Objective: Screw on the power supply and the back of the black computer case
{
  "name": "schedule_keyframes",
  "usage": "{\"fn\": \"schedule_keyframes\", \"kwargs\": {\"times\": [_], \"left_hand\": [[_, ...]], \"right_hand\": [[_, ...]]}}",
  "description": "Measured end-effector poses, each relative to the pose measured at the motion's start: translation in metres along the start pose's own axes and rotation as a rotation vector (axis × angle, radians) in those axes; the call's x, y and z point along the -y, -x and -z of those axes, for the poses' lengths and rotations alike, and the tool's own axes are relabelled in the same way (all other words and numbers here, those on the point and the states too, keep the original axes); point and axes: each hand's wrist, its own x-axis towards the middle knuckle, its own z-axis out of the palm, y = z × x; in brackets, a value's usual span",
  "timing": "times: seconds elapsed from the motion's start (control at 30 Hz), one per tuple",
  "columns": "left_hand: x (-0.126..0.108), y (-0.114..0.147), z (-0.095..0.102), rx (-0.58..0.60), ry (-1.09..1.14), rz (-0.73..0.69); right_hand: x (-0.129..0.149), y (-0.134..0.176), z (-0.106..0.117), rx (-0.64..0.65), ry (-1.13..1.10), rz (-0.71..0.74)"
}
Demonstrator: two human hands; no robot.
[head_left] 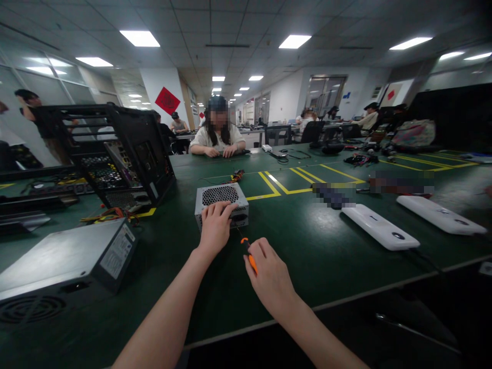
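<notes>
A small grey computer power supply (220, 195) with a honeycomb vent on top sits on the green table in front of me. My left hand (216, 225) is closed over its near side, the fingers pressed on the top edge and front face. In my right hand (269, 274) is a screwdriver (252, 263) with an orange and black handle, fingers wrapped round it. Its thin shaft points up and left to the near face of the power supply; whether the tip sits on a screw cannot be made out. Bundled coloured cables (237, 176) lie behind the unit.
A larger silver power supply (69, 251) and an open black computer case (115, 154) stand at left. Two white power banks (378, 225) lie at right. Yellow tape (265, 195) marks the table (300, 256). Across it sits a person (218, 128).
</notes>
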Motion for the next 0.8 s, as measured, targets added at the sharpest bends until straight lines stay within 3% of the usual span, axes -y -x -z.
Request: {"fn": "schedule_keyframes", "kwargs": {"times": [0.1, 0.2, 0.4, 0.57, 0.8], "left_hand": [[-0.0004, -0.0001, 0.0005, 0.010, 0.000, 0.008], [-0.0006, -0.0002, 0.0006, 0.010, -0.004, 0.008], [-0.0003, 0.0002, 0.0000, 0.000, -0.013, 0.000], [-0.0008, 0.0000, 0.0002, 0.004, -0.017, 0.003], [-0.0014, -0.0004, 0.0008, 0.011, -0.012, 0.010]], "right_hand": [[0.0013, 0.0001, 0.0035, 0.039, -0.175, -0.135], [0.0014, 0.0009, 0.0038, 0.078, -0.213, -0.165], [-0.0009, 0.0016, -0.0017, 0.020, 0.061, 0.001], [0.0007, -0.0003, 0.0009, 0.005, 0.078, 0.087], [0.0021, -0.0007, 0.0021, 0.018, -0.117, -0.125]]}}
